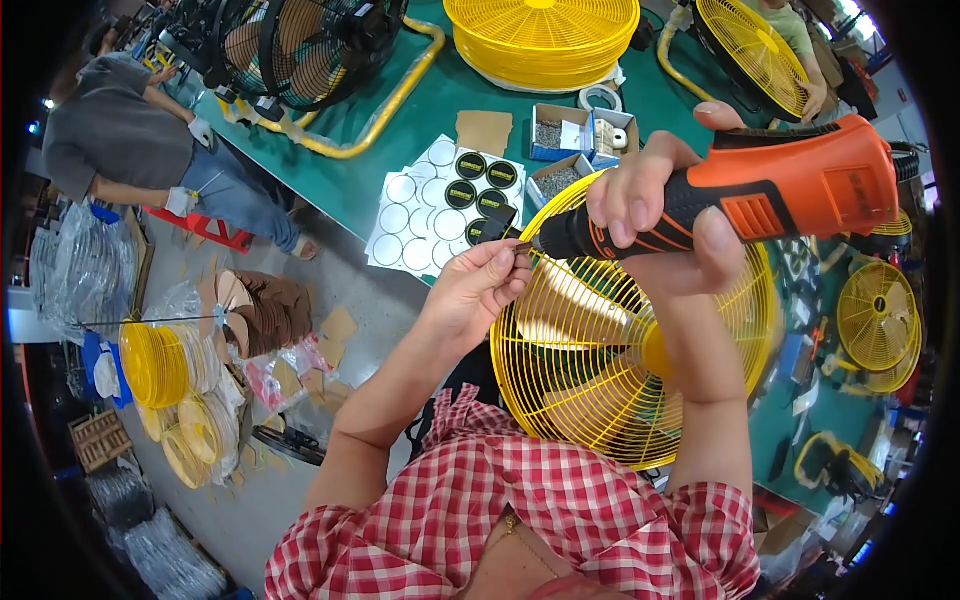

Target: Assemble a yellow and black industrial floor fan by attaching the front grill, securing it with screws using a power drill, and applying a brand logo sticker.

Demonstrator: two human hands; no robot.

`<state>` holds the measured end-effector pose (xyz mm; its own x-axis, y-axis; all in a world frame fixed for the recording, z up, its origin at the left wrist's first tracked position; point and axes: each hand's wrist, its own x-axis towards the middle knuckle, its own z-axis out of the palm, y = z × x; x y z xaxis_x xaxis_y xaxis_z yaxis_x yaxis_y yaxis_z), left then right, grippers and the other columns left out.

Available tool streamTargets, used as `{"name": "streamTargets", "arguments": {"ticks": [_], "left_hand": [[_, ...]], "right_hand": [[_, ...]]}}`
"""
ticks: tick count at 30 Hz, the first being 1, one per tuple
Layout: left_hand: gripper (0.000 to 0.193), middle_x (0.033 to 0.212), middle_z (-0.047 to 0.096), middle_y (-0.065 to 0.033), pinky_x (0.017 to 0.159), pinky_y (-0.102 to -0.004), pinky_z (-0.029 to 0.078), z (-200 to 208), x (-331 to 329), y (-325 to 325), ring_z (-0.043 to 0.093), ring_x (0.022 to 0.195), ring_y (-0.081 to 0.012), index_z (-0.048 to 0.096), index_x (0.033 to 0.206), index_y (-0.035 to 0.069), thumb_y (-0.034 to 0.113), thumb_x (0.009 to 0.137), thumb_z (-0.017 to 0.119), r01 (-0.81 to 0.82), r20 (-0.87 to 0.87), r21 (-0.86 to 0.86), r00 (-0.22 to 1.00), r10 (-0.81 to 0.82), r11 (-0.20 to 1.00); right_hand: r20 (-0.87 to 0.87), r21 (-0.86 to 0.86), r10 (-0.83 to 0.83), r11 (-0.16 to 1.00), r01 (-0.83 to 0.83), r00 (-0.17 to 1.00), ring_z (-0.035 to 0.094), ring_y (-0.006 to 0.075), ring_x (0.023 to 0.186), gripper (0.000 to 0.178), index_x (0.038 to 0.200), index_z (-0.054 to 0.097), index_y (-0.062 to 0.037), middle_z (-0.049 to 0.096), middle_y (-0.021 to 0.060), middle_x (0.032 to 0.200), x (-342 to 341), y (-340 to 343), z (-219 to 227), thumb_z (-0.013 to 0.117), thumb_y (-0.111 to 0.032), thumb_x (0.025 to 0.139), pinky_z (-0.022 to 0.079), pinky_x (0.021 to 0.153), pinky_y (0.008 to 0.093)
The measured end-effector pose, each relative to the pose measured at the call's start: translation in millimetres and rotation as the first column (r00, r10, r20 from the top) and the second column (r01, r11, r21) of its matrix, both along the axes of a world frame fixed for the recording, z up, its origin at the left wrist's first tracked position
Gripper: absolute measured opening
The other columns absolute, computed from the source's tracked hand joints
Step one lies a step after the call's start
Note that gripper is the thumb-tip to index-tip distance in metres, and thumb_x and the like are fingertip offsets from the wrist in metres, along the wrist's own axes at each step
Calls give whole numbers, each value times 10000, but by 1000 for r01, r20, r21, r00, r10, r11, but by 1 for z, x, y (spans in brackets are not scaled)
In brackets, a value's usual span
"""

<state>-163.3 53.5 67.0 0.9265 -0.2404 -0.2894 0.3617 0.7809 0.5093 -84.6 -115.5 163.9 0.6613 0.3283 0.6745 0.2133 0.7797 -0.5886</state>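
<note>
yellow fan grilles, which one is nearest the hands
The round grille under the orange power tool, its rim beside the left hand; the stacked grilles lie farther up the green bench, others off to the sides.

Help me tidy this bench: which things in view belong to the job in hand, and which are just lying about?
Apparently in the job:
orange power driver, in the right hand
small dark piece, unclear what, at the left hand's fingers
yellow-grilled fan under the hands
probably the boxes of small metal parts

Apparently lying about:
sheets of round stickers
cardboard piece
white tape roll
</note>
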Motion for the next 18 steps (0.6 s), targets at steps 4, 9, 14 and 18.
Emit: {"name": "streamTargets", "arguments": {"ticks": [4, 9, 14, 18], "left_hand": [[199, 841, 599, -71, 671, -218, 485, 4, -1, -1, 569, 729, -122, 566, 1007, -10, 127, 863, 565, 3, 5, 9, 1000, -3, 1000], [168, 809, 587, -75, 632, -220, 454, 4, -7, -1, 551, 709, -135, 567, 973, 1, 130, 865, 563, 23, 9, 28, 1000, -23, 999], [102, 851, 568, -57, 728, -230, 418, 3, -9, -7, 516, 784, -127, 575, 932, -3, 67, 858, 562, -244, 185, 317, 964, 193, 917], [138, 882, 502, -25, 723, -214, 395, -38, 2, -7, 499, 776, -99, 620, 907, -19, -29, 770, 617, -498, 463, 552, 850, 250, 669]], "right_hand": [[-3, -17, 14, 1000, -14, 1000, 513, 170, 565, 598, 1295, 238, -103, 486, 69, 709, 1, 1, 2, 534, -290, 809, 427, 597, 330], [-76, 74, 163, 985, -158, 984, 515, 187, 577, 566, 1276, 240, -74, 510, 111, 721, 1, 5, -3, 557, -162, 816, 441, 598, 333], [-153, -30, -20, 999, 16, 988, 511, 167, 553, 565, 1286, 243, -86, 491, 61, 698, 0, 14, -11, 520, -241, 819, 425, 583, 347], [-179, -174, -90, 983, 59, 980, 540, 147, 587, 527, 1215, 316, -21, 535, 84, 714, 2, 23, -24, 585, -127, 774, 451, 590, 309]]}}
